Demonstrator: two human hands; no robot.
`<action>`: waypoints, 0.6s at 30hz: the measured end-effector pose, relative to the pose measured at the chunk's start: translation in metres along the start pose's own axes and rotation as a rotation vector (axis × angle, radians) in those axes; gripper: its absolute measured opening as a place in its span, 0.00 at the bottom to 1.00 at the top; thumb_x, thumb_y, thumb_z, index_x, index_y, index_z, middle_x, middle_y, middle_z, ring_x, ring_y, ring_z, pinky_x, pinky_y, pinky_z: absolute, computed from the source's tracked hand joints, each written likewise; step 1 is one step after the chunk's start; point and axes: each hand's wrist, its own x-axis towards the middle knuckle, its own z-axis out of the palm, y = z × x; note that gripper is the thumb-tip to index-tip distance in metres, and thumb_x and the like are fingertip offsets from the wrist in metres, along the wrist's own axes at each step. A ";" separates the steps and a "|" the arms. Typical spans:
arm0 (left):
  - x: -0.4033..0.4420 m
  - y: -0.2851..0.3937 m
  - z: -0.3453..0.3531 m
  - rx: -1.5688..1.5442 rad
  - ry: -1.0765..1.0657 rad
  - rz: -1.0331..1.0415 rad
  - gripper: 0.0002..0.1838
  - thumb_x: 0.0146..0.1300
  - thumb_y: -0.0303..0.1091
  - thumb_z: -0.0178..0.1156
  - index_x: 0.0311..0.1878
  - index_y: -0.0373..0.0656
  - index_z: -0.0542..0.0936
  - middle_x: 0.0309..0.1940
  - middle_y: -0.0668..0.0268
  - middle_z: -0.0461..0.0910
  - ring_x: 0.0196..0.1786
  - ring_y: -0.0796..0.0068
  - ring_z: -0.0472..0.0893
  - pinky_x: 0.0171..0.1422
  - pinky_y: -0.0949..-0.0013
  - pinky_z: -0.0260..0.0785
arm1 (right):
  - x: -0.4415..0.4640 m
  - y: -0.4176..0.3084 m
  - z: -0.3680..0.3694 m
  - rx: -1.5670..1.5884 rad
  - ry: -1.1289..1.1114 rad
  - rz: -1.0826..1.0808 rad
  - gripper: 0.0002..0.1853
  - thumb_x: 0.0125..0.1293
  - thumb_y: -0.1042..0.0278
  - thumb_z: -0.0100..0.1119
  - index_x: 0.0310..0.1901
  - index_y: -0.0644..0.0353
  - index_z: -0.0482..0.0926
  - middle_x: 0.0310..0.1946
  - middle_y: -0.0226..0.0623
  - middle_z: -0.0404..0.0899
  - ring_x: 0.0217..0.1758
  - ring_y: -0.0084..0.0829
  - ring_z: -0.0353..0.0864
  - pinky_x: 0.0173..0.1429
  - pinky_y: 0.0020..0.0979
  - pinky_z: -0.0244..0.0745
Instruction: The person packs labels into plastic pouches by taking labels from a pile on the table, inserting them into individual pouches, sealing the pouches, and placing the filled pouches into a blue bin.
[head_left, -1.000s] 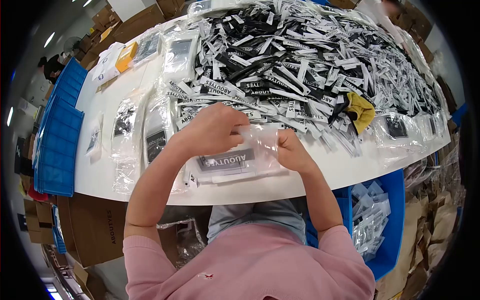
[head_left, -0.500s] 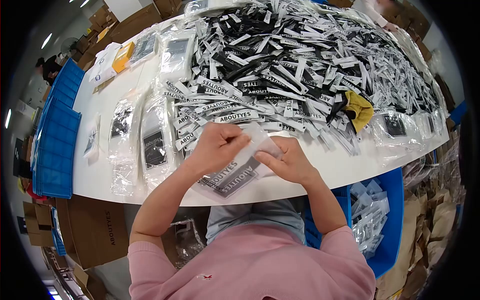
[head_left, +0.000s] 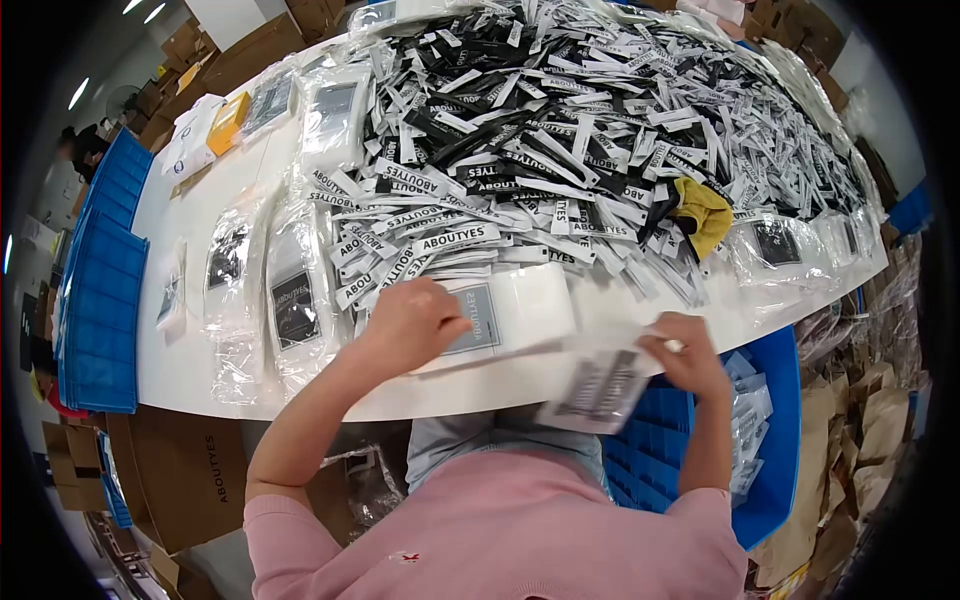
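My right hand [head_left: 688, 355] grips the top corner of a filled translucent bag [head_left: 598, 392], which hangs blurred over the table's front edge beside the blue bin [head_left: 775, 400]. Over the table, my left hand [head_left: 418, 318] is closed at the left side of a flat white bag [head_left: 515, 312] with a grey printed panel. Whether its fingers pinch that bag is hard to make out. Behind both hands lies a big heap of black and white ABOUTYES strips [head_left: 560, 150]. Small filled bags [head_left: 748, 410] lie inside the bin.
Clear-wrapped packs [head_left: 297, 305] lie on the white table [head_left: 180, 365] at left. Blue crates [head_left: 98, 300] stand past its left edge. A yellow cloth [head_left: 704, 215] lies on the heap's right side. A brown carton [head_left: 178, 480] is below left; part of another person shows far left.
My right hand has moved right and down with the filled bag, away from my left hand. The flat white bag now shows on the table by my left hand.
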 end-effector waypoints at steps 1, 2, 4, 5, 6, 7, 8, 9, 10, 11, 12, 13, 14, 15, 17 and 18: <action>-0.008 -0.008 -0.002 -0.005 -0.003 0.003 0.09 0.50 0.36 0.63 0.20 0.41 0.79 0.20 0.63 0.78 0.30 0.61 0.78 0.34 0.60 0.70 | -0.033 0.021 -0.029 -0.065 0.087 0.177 0.07 0.55 0.72 0.60 0.36 0.63 0.80 0.27 0.40 0.78 0.25 0.36 0.76 0.30 0.31 0.70; -0.017 -0.015 -0.003 -0.104 -0.039 -0.101 0.09 0.49 0.35 0.64 0.21 0.41 0.80 0.19 0.63 0.77 0.29 0.61 0.78 0.33 0.60 0.70 | -0.067 0.040 -0.059 -0.147 0.157 0.325 0.08 0.55 0.72 0.61 0.37 0.64 0.80 0.28 0.41 0.79 0.27 0.37 0.77 0.32 0.31 0.71; -0.029 -0.024 0.002 -0.289 -0.150 -0.232 0.09 0.48 0.34 0.65 0.31 0.41 0.82 0.27 0.60 0.79 0.36 0.61 0.79 0.40 0.62 0.72 | -0.080 0.040 -0.076 -0.232 0.227 0.476 0.10 0.55 0.71 0.61 0.38 0.65 0.80 0.30 0.42 0.79 0.29 0.38 0.78 0.35 0.31 0.73; -0.029 -0.022 0.012 -0.293 -0.151 -0.229 0.09 0.48 0.34 0.65 0.31 0.41 0.82 0.27 0.60 0.79 0.36 0.61 0.79 0.40 0.62 0.72 | -0.081 0.041 -0.075 -0.494 0.372 0.438 0.11 0.55 0.71 0.61 0.39 0.66 0.80 0.31 0.43 0.80 0.31 0.39 0.79 0.37 0.31 0.74; -0.025 -0.015 0.022 -0.188 -0.099 -0.113 0.14 0.48 0.35 0.67 0.38 0.42 0.81 0.34 0.60 0.78 0.41 0.61 0.78 0.43 0.62 0.71 | -0.073 0.036 -0.071 -0.754 0.516 0.390 0.11 0.55 0.71 0.62 0.39 0.67 0.79 0.33 0.44 0.80 0.33 0.40 0.80 0.39 0.32 0.75; -0.020 -0.008 0.030 -0.080 -0.048 0.002 0.19 0.48 0.36 0.68 0.45 0.43 0.79 0.41 0.59 0.78 0.47 0.60 0.77 0.47 0.63 0.71 | -0.051 0.039 -0.056 -0.598 0.525 0.371 0.11 0.55 0.71 0.63 0.39 0.65 0.80 0.34 0.43 0.81 0.36 0.39 0.81 0.41 0.33 0.75; -0.012 -0.001 0.038 -0.099 -0.125 0.029 0.29 0.46 0.38 0.69 0.54 0.44 0.74 0.49 0.57 0.72 0.55 0.56 0.71 0.56 0.60 0.66 | -0.026 0.036 -0.035 -0.459 0.409 0.286 0.10 0.55 0.71 0.62 0.39 0.64 0.80 0.34 0.43 0.81 0.37 0.40 0.80 0.42 0.33 0.75; -0.004 0.005 0.050 -0.094 -0.127 0.031 0.29 0.46 0.38 0.69 0.54 0.44 0.74 0.49 0.57 0.72 0.55 0.56 0.71 0.56 0.60 0.66 | 0.002 0.031 -0.012 -0.320 0.294 0.199 0.10 0.55 0.72 0.62 0.39 0.63 0.80 0.34 0.43 0.81 0.37 0.40 0.80 0.42 0.33 0.75; 0.003 0.009 0.065 0.050 -0.054 0.063 0.30 0.45 0.38 0.69 0.54 0.42 0.73 0.48 0.56 0.73 0.55 0.55 0.70 0.57 0.59 0.65 | 0.031 0.030 0.014 -0.238 0.212 0.047 0.08 0.57 0.71 0.61 0.38 0.62 0.80 0.33 0.42 0.81 0.37 0.40 0.80 0.41 0.34 0.75; 0.009 0.014 0.073 0.193 0.024 0.092 0.31 0.45 0.39 0.70 0.54 0.40 0.73 0.47 0.56 0.73 0.55 0.54 0.70 0.58 0.58 0.64 | 0.060 0.020 0.035 -0.271 0.163 -0.093 0.07 0.56 0.74 0.58 0.37 0.61 0.80 0.31 0.41 0.80 0.37 0.39 0.79 0.40 0.36 0.75; 0.015 0.019 0.070 0.214 -0.140 0.045 0.34 0.43 0.39 0.70 0.55 0.37 0.71 0.48 0.56 0.73 0.55 0.52 0.70 0.58 0.58 0.64 | 0.086 0.020 0.054 -0.330 0.121 -0.157 0.07 0.55 0.74 0.57 0.37 0.61 0.79 0.31 0.40 0.79 0.37 0.39 0.79 0.40 0.37 0.75; 0.015 0.017 0.070 0.216 -0.135 0.041 0.34 0.43 0.39 0.70 0.55 0.37 0.71 0.48 0.56 0.73 0.55 0.52 0.70 0.58 0.58 0.64 | 0.108 0.027 0.070 -0.388 0.079 -0.222 0.08 0.54 0.75 0.55 0.37 0.61 0.78 0.31 0.40 0.78 0.37 0.39 0.79 0.40 0.38 0.75; 0.013 0.012 0.072 0.191 -0.171 0.080 0.34 0.43 0.39 0.70 0.55 0.37 0.71 0.49 0.56 0.72 0.56 0.52 0.70 0.58 0.58 0.64 | 0.126 0.038 0.081 -0.389 0.079 -0.228 0.08 0.54 0.75 0.55 0.37 0.61 0.78 0.31 0.40 0.78 0.37 0.39 0.79 0.40 0.38 0.75; 0.011 0.005 0.073 0.168 -0.208 0.120 0.34 0.43 0.38 0.70 0.55 0.37 0.70 0.50 0.56 0.72 0.56 0.52 0.69 0.58 0.57 0.64 | 0.142 0.050 0.091 -0.591 0.026 -0.163 0.08 0.54 0.75 0.55 0.37 0.61 0.77 0.32 0.40 0.78 0.38 0.40 0.79 0.40 0.38 0.75; -0.004 -0.010 0.084 0.158 -0.111 0.143 0.32 0.43 0.37 0.69 0.54 0.38 0.71 0.50 0.56 0.71 0.56 0.52 0.69 0.59 0.57 0.64 | 0.155 0.054 0.094 -0.789 -0.023 -0.096 0.08 0.53 0.75 0.54 0.37 0.61 0.76 0.32 0.40 0.77 0.38 0.41 0.78 0.41 0.39 0.75; -0.007 -0.010 0.081 0.142 -0.013 0.168 0.31 0.44 0.36 0.69 0.53 0.38 0.71 0.49 0.56 0.71 0.56 0.52 0.69 0.59 0.57 0.64 | 0.157 0.053 0.087 -0.768 -0.114 -0.012 0.09 0.56 0.72 0.54 0.40 0.59 0.75 0.35 0.41 0.77 0.41 0.42 0.77 0.43 0.38 0.75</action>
